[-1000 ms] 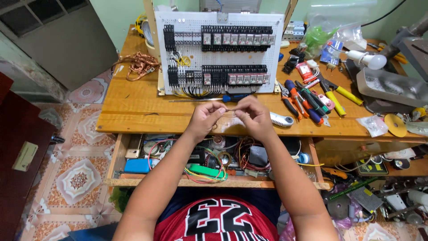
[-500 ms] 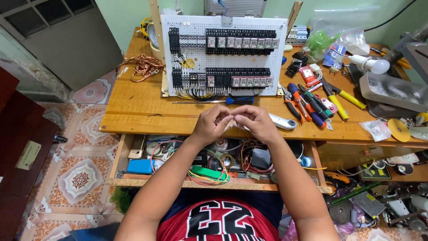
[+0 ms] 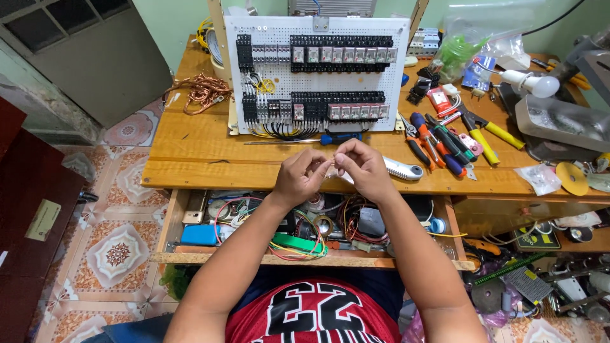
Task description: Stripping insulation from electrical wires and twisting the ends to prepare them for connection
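Observation:
My left hand (image 3: pixel 300 176) and my right hand (image 3: pixel 363 169) meet over the front edge of the wooden workbench (image 3: pixel 190 159). Their fingertips pinch a thin, pale piece of wire (image 3: pixel 332 170) between them; it is too small to make out clearly. Behind the hands a white perforated panel (image 3: pixel 318 70) leans upright, carrying rows of black relays and terminal blocks with black and yellow wiring. A blue-handled screwdriver (image 3: pixel 330 137) lies flat just in front of the panel.
Pliers and screwdrivers with red, blue and yellow handles (image 3: pixel 445 136) lie right of the hands, next to a silver utility knife (image 3: pixel 403 169). A tangle of copper wire (image 3: pixel 203 92) sits at the left. An open drawer (image 3: pixel 305 232) below holds cables and parts.
Both hands have stayed together at the bench's front edge, shifting slightly while working the small wire. The view has tilted a little, so the panel sits lower in frame.

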